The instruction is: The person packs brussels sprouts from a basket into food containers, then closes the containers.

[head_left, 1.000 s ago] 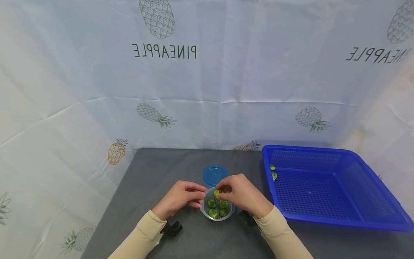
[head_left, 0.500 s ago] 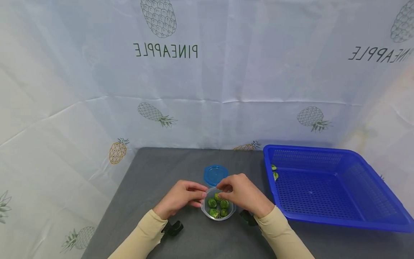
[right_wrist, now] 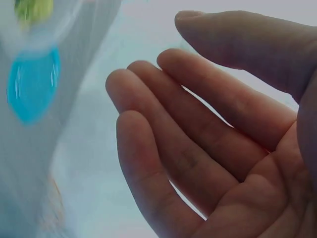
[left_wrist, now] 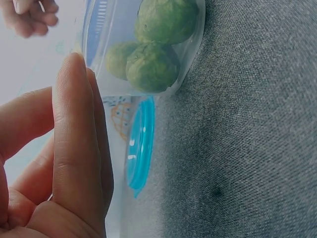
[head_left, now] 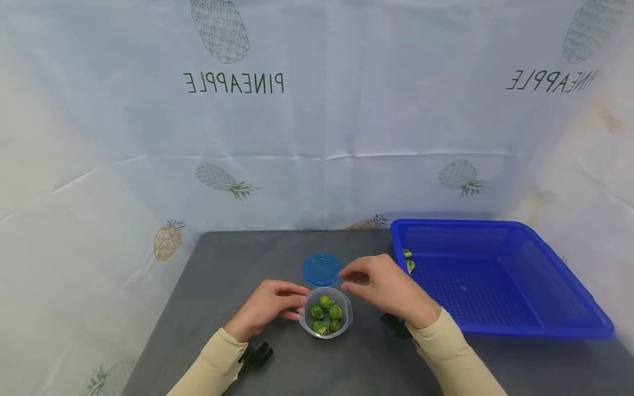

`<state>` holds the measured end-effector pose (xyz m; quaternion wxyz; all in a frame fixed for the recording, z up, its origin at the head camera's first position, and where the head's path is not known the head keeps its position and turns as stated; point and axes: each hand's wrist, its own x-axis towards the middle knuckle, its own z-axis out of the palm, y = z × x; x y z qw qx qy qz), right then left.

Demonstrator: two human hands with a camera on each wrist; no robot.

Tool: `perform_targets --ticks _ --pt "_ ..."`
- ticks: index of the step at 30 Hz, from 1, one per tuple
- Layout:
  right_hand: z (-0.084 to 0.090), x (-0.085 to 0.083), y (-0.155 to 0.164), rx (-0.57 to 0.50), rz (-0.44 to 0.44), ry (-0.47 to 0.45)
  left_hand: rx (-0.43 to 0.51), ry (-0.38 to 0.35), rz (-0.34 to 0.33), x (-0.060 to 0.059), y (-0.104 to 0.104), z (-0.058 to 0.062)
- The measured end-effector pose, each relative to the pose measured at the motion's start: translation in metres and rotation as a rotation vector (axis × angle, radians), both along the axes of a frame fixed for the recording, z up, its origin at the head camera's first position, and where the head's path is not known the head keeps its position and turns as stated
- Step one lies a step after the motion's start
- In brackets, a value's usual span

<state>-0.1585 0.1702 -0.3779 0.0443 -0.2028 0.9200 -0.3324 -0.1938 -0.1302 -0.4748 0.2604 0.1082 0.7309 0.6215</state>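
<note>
A clear round plastic container [head_left: 304, 324] stands on the table, holding several green Brussels sprouts [head_left: 326, 302]. At its left rim is my left hand [head_left: 269, 308], thumb and fingers resting lightly against the side; the left wrist view shows those fingers [left_wrist: 74, 129] fairly straight beside the clear wall. My right hand [head_left: 383, 283] hovers to the right of the container, above the table. Nothing lies in its palm, and the right wrist view shows its fingers [right_wrist: 198, 129] loosely bent with the thumb apart. Just behind the container lies a blue lid [head_left: 321, 270].
A large blue plastic basket [head_left: 495, 330] stands at the right, with a few Brussels sprouts [head_left: 410, 265] by its left wall. The grey table [head_left: 238, 258] meets a white curtain [head_left: 317, 121] printed with pineapples at the back.
The right hand has let go of a Brussels sprout, which now lies in the container with the others, and has drawn back to the right. The left hand stays at the rim.
</note>
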Motion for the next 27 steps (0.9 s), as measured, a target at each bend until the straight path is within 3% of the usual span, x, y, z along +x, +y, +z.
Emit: perform_targets --ticks 5,9,18,27 --pt "0.029 -0.005 0.051 0.089 -0.061 0.047 0.013 0.007 0.008 0.001 -0.001 0.000" --pt "0.034 -0.020 0.095 0.127 -0.112 0.013 0.019 0.013 0.006 0.001 -0.001 0.001" --pt "-0.001 -0.060 0.149 0.121 -0.122 -0.205 0.003 0.001 0.009 0.002 -0.002 0.000" --pt "-0.037 -0.087 0.168 0.176 -0.111 -0.242 0.021 0.003 0.002 0.003 0.000 0.001"
